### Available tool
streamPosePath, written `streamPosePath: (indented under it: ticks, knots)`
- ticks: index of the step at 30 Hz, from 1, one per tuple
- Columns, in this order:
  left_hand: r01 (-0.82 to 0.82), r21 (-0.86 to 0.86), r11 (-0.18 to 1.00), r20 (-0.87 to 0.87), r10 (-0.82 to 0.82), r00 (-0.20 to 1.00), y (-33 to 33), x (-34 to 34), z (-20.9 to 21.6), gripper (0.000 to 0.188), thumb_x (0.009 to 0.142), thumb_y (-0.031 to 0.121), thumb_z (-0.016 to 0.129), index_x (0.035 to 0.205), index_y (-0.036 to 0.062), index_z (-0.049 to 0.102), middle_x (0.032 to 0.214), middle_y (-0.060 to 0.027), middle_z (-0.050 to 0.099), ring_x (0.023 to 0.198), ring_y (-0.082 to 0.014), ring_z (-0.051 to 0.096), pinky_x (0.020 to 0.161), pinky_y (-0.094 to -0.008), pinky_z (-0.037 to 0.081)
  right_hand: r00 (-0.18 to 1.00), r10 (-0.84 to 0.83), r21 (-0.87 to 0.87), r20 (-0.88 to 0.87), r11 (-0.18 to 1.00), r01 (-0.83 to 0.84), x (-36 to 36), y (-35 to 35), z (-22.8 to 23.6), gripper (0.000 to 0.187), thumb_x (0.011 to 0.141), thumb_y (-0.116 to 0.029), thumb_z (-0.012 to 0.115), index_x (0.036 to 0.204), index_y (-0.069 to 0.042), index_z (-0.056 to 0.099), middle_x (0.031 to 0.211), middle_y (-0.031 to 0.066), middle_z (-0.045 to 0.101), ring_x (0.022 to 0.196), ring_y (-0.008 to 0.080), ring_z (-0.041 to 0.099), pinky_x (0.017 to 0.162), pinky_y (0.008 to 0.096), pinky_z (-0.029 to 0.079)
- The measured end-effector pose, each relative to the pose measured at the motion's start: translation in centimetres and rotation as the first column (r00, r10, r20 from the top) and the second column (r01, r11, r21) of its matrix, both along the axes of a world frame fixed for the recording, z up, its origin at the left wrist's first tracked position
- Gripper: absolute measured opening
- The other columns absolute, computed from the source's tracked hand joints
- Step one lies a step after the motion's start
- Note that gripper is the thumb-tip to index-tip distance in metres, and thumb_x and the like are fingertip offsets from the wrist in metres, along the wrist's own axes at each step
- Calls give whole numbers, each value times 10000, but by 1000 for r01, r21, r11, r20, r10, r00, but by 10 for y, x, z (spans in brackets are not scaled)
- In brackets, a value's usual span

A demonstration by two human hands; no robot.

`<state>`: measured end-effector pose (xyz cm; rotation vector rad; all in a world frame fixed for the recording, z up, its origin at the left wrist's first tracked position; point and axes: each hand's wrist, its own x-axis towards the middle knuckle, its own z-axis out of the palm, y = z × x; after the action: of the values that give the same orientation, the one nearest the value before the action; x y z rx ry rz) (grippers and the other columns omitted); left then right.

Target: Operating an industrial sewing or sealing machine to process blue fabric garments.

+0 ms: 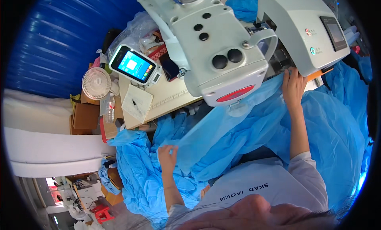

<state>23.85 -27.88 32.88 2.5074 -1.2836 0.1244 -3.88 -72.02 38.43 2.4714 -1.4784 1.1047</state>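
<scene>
A sheet of thin light-blue fabric [222, 128] stretches slantwise between my two hands and passes under the front end of a white sewing machine [222, 39]. Down at its left end, my left hand [167, 156] pinches the fabric's edge. My right hand [293, 87] is farther up on the right, fingers bent over the fabric's upper edge, close against a white machine housing [295, 27] with a small dark screen. The machine's head hides the fabric's path beneath it. More of the same fabric lies bunched over my lap and on both sides.
Left of the machine, the tabletop [168, 99] bears a lit touchscreen panel [133, 65], a dark phone [169, 67], and a notepad [137, 103] with a pen. A round white fan [96, 83], a clear bottle [110, 109] and cardboard boxes [85, 115] stand beyond its left edge.
</scene>
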Motion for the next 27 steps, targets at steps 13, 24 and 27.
streamPosePath:
  ticks: [13,24,27]
  knots:
    - [-280,-4,960,-801,165,576,97,17,27,140,833,153,666,810,23,619,608,31,560,580,-59,500,494,-241,375,825,561,-28,73,828,-560,24,84,48,159,779,-42,629,937,-21,622,1013,125,606,998,348,541,880,415,427]
    - [-173,-116,978,193,193,962,98,45,10,116,768,58,608,868,38,664,786,-92,650,667,-229,576,599,-336,444,879,451,431,-154,831,-351,59,106,60,426,780,-362,706,824,43,582,862,231,626,860,366,607,760,424,486]
    - [-311,-28,950,228,309,923,77,60,-12,168,730,57,594,867,59,691,848,-149,650,754,-318,582,639,-408,460,847,502,209,172,822,-530,54,100,42,361,766,-304,726,838,36,628,760,173,644,749,341,637,734,409,503]
